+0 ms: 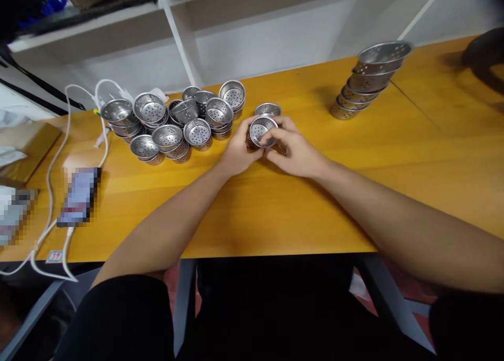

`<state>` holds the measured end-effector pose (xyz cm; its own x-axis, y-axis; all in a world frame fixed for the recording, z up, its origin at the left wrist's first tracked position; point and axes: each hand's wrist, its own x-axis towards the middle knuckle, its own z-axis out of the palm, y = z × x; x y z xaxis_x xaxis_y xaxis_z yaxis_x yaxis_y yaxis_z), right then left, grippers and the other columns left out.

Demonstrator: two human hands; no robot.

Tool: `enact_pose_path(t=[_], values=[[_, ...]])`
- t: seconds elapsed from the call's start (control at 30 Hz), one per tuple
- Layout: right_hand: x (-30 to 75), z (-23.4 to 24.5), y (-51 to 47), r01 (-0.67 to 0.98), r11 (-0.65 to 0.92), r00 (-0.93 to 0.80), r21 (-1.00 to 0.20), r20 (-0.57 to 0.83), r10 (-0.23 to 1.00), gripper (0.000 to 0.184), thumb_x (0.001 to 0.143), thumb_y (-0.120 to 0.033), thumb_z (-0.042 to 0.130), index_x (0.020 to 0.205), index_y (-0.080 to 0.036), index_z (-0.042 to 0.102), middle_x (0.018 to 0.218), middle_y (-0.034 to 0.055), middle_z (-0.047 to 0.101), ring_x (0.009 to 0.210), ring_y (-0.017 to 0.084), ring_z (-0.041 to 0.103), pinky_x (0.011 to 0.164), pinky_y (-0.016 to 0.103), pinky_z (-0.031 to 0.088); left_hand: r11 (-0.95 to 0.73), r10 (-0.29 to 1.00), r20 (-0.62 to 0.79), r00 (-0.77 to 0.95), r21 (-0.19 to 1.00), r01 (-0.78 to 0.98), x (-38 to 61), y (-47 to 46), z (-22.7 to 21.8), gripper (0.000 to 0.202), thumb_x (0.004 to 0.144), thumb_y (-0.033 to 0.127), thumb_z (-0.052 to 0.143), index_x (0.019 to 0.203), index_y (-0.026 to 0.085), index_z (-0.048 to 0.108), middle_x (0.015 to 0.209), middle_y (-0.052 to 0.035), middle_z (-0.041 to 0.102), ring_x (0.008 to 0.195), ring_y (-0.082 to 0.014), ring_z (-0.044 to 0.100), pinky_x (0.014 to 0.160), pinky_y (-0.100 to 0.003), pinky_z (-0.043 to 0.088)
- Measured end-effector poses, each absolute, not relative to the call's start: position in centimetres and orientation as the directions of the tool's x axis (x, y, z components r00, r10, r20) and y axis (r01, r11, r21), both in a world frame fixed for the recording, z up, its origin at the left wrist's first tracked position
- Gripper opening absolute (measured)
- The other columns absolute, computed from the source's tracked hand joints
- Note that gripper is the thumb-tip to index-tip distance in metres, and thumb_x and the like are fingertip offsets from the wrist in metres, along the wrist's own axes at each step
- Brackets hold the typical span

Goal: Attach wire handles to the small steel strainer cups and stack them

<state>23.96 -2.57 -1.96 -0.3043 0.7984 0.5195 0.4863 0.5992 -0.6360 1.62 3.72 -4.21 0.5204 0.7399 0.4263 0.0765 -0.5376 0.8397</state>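
Between both hands, near the middle of the table, is a small metal strainer cup (260, 131) with holes in its base. My left hand (241, 150) curls round its left side. On the right, my right hand (293, 148) grips the same cup, its fingers over the rim. Just behind it stands another perforated cup (268, 109), partly hidden by my fingers. To the left of my hands, several like cups (197, 133) sit in a cluster, some of them stacked. A taller leaning stack of perforated cups (359, 82) stands at the back right.
A phone (80, 197) lies at the left with white cables (50, 177) beside it. White shelving (252, 45) rises behind the wooden table (244, 214). A dark curved object (486, 59) is at the far right, and a cardboard-coloured box (31, 151) at the far left.
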Motion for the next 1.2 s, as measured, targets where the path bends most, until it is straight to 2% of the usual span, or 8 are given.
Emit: enact_pose_path(t=[0.13, 0.2, 0.4, 0.57, 0.77, 0.9, 1.07, 1.2], values=[[24.5, -1.6, -2.3, 0.488, 0.573, -0.214, -0.658, 0.546, 0.81, 0.025, 0.115, -0.057, 0.074, 0.109, -0.033, 0.072, 0.158, 0.0135, 0.065, 0.166, 0.042, 0.058, 0.147, 0.072, 0.042, -0.502, 0.721, 0.368, 0.587, 0.862, 0.076, 1.6, 3.9, -4.5, 0.08, 0.096, 0.03, 0.09, 0.165, 0.024, 0.049, 0.171, -0.0176, 0.069, 0.154, -0.034, 0.076, 0.131, -0.054, 0.067], [24.8, -1.3, -2.3, 0.502, 0.566, -0.189, -0.654, 0.555, 0.81, 0.032, 0.116, -0.065, 0.071, 0.112, -0.034, 0.074, 0.155, 0.0137, 0.068, 0.162, 0.042, 0.062, 0.145, 0.072, 0.044, -0.469, 0.735, 0.343, 0.585, 0.88, 0.073, 1.7, 4.4, -5.0, 0.082, 0.097, 0.03, 0.088, 0.166, 0.026, 0.044, 0.17, -0.0176, 0.068, 0.148, -0.032, 0.079, 0.126, -0.053, 0.07], [25.5, -0.7, -2.0, 0.468, 0.621, -0.293, -0.629, 0.553, 0.78, 0.05, 0.115, -0.069, 0.071, 0.154, -0.038, 0.076, 0.153, 0.0147, 0.075, 0.145, 0.042, 0.073, 0.131, 0.067, 0.06, -0.441, 0.752, 0.371, 0.546, 0.898, -0.003, 1.1, 6.3, -5.6, 0.072, 0.093, 0.039, 0.087, 0.152, 0.027, 0.048, 0.158, -0.0152, 0.074, 0.148, -0.0304, 0.077, 0.13, -0.053, 0.065], [26.5, -1.3, -0.8, 0.417, 0.737, -0.396, -0.532, 0.624, 0.674, 0.037, 0.113, -0.068, 0.079, 0.13, -0.037, 0.088, 0.147, 0.0118, 0.078, 0.147, 0.044, 0.073, 0.136, 0.072, 0.054, -0.462, 0.711, 0.398, 0.579, 0.886, -0.041, 0.6, 7.7, -5.7, 0.077, 0.087, 0.041, 0.084, 0.158, 0.027, 0.058, 0.164, -0.012, 0.073, 0.151, -0.0343, 0.074, 0.13, -0.053, 0.064], [26.7, -1.8, -0.1, 0.441, 0.731, -0.382, -0.521, 0.628, 0.678, 0.042, 0.11, -0.075, 0.08, 0.11, -0.033, 0.084, 0.149, 0.0132, 0.078, 0.147, 0.044, 0.073, 0.132, 0.071, 0.058, -0.504, 0.615, 0.458, 0.642, 0.854, -0.126, 1.2, 7.9, -7.3, 0.103, 0.085, 0.055, 0.097, 0.173, 0.032, 0.047, 0.175, -0.0158, 0.064, 0.159, -0.0404, 0.072, 0.13, -0.06, 0.065], [26.8, -1.5, 0.4, 0.449, 0.721, -0.357, -0.527, 0.634, 0.686, 0.035, 0.113, -0.067, 0.078, 0.114, -0.032, 0.082, 0.145, 0.0135, 0.082, 0.14, 0.043, 0.077, 0.127, 0.069, 0.06, -0.435, 0.589, 0.384, 0.711, 0.892, -0.121, 1.2, 7.4, -7.6, 0.103, 0.088, 0.06, 0.1, 0.172, 0.033, 0.046, 0.174, -0.0178, 0.066, 0.165, -0.0419, 0.071, 0.132, -0.063, 0.067], [27.1, -2.0, 0.8, 0.474, 0.681, -0.336, -0.559, 0.6, 0.726, 0.038, 0.109, -0.061, 0.08, 0.13, -0.03, 0.084, 0.118, 0.0113, 0.084, 0.103, 0.035, 0.08, 0.099, 0.058, 0.07, -0.447, 0.616, 0.392, 0.684, 0.888, -0.107, 0.8, 7.6, -7.4, 0.092, 0.092, 0.053, 0.094, 0.167, 0.034, 0.045, 0.179, -0.0185, 0.062, 0.167, -0.0388, 0.069, 0.13, -0.059, 0.07], [26.7, -3.1, 0.6, 0.405, 0.558, -0.252, -0.724, 0.498, 0.83, 0.039, 0.111, -0.061, 0.078, 0.134, -0.031, 0.085, 0.095, 0.0052, 0.081, 0.072, 0.027, 0.073, 0.075, 0.051, 0.07, -0.547, 0.609, 0.429, 0.667, 0.836, -0.039, 0.8, 6.9, -7.0, 0.093, 0.099, 0.049, 0.085, 0.176, 0.036, 0.034, 0.187, -0.0196, 0.053, 0.166, -0.0378, 0.069, 0.125, -0.056, 0.072]])
